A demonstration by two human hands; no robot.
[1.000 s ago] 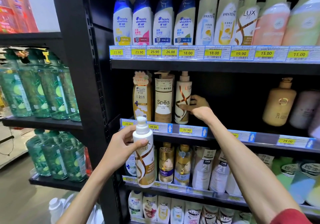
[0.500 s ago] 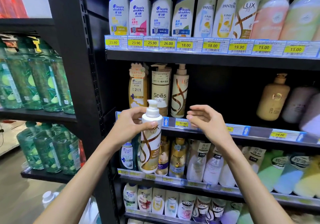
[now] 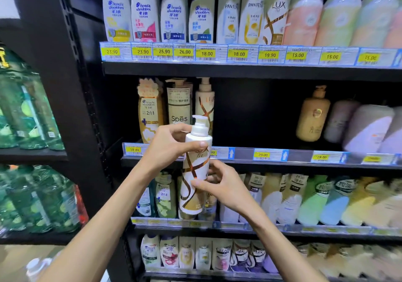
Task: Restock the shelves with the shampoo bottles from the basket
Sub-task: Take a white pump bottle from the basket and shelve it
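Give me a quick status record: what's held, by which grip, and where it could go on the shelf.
held item: white-and-gold pump bottle, roughly upright, in front of the shelves
left grip: curled round its shoulder, below the pump
right grip: pinches its lower body, thumb in front
matching stock: Lux bottle on the middle shelf, right of the Spes bottle
slot: no bottle visible between that Lux bottle and the tan pump bottle

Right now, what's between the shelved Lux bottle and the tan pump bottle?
Nothing: the head view shows bare shelf from Lux bottle to tan pump bottle.
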